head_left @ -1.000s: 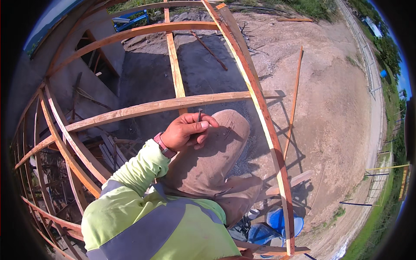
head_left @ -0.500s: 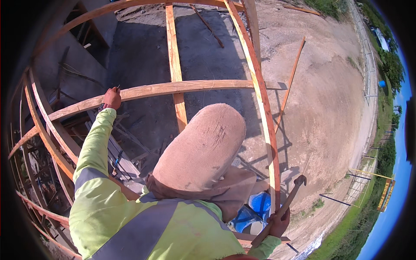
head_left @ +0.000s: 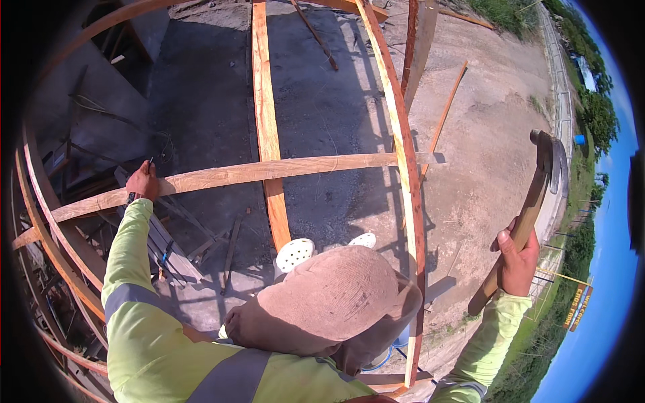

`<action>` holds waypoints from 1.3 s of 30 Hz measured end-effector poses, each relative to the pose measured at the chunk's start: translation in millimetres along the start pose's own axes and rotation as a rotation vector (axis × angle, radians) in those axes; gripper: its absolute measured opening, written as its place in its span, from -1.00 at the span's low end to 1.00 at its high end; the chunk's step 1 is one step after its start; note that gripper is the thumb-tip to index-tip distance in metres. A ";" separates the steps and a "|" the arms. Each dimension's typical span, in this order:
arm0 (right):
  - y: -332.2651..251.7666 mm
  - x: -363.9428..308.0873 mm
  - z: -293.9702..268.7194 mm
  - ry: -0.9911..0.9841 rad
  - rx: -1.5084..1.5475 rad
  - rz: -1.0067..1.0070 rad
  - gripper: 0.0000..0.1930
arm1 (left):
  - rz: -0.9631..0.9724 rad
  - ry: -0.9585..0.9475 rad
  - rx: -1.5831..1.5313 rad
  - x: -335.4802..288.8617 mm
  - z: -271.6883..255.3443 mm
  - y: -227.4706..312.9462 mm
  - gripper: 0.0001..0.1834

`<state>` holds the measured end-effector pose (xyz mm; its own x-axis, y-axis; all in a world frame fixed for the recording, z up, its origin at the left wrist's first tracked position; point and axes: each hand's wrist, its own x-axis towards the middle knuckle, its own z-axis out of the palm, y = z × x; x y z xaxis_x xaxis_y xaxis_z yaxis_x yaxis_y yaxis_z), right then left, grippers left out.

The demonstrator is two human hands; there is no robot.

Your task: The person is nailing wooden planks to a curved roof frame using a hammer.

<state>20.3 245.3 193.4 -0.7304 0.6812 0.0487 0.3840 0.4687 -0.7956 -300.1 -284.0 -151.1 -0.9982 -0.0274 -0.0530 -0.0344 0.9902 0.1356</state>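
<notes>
My right hand (head_left: 519, 258), at the right, is wrapped round the wooden handle of a claw hammer (head_left: 537, 191), whose dark metal head points up. My left hand (head_left: 142, 181) is closed at the top of a wooden beam (head_left: 222, 178) that crosses in front of me. A thin dark nail-like piece (head_left: 152, 160) sticks up from its fingers, too small to make out fully. The crossing beam lies over a lengthwise beam (head_left: 269, 134) and meets a curving beam (head_left: 403, 134) on the right.
My knee in brown trousers (head_left: 336, 289) is bent below the crossing beam, with white clogs (head_left: 295, 254) beyond it. Far below lies the ground (head_left: 322, 201), with scrap planks (head_left: 168, 248) at left. More frame timbers (head_left: 54, 228) stand at left. A loose pole (head_left: 445, 124) leans at right.
My right hand has swung the hammer up and outward to the right, from low beside the curving beam. My left hand stays at the crossing beam. My view has shifted, and the clogs now show.
</notes>
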 end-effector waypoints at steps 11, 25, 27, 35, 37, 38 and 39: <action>-122.4 311.5 159.6 -0.086 -0.845 -0.675 -0.52 | 0.160 0.053 -0.144 -9.0 7.6 -1.0 -0.80; -138.3 364.7 197.8 -0.423 -1.036 -0.632 -0.56 | 0.098 0.037 -0.101 -12.2 -9.9 4.9 -0.80; -132.6 371.9 185.6 -0.438 -1.069 -0.542 -0.64 | 0.000 -0.001 -0.129 -4.8 -7.2 27.2 -0.82; -127.5 362.3 172.4 -0.565 -1.104 -0.491 -0.51 | -0.133 -0.073 -0.104 -15.6 -19.3 30.0 -0.78; -145.0 359.4 172.8 -0.676 -1.167 -0.387 -0.45 | -0.101 -0.124 -0.062 -14.2 -26.3 30.0 -0.77; -135.3 361.7 160.7 -0.696 -1.168 -0.452 -0.42 | -0.088 -0.144 -0.050 -13.0 -24.7 30.9 -0.76; -131.1 361.0 151.9 -0.701 -1.122 -0.451 -0.42 | -0.075 -0.125 -0.088 -15.3 -18.8 28.1 -0.78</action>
<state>-379.5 344.3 223.6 -0.9094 0.0896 -0.4062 0.0414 0.9912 0.1259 -286.7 -258.3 -127.9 -0.9789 -0.0783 -0.1886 -0.1185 0.9700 0.2123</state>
